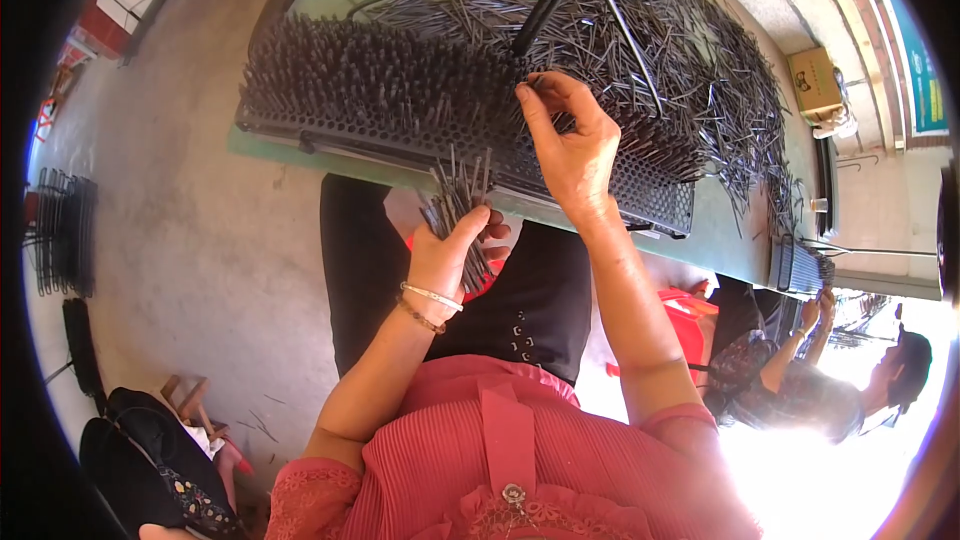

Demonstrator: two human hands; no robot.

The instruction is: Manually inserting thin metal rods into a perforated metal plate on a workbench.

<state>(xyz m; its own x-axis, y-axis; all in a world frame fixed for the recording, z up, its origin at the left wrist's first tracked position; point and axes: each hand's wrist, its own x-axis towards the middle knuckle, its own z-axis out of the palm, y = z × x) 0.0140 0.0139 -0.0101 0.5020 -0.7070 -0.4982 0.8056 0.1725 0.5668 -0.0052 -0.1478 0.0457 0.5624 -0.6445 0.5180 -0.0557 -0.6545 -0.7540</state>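
My left hand is closed around a bundle of thin dark rods, held upright over my lap just in front of the table. Beyond it lies a long black perforated rack with rows of round holes. Dark rods stand packed in the holes across its left and rear part; the front rows of holes show bare. Over the middle of the rack, my right hand has thumb and forefinger pinched together. Something small and dark shows at the fingertips, too small to make out.
A heap of loose rods spreads over the green table behind the rack. A black metal frame rises there. To the right, another person works at a second rack. A cardboard box stands by the wall.
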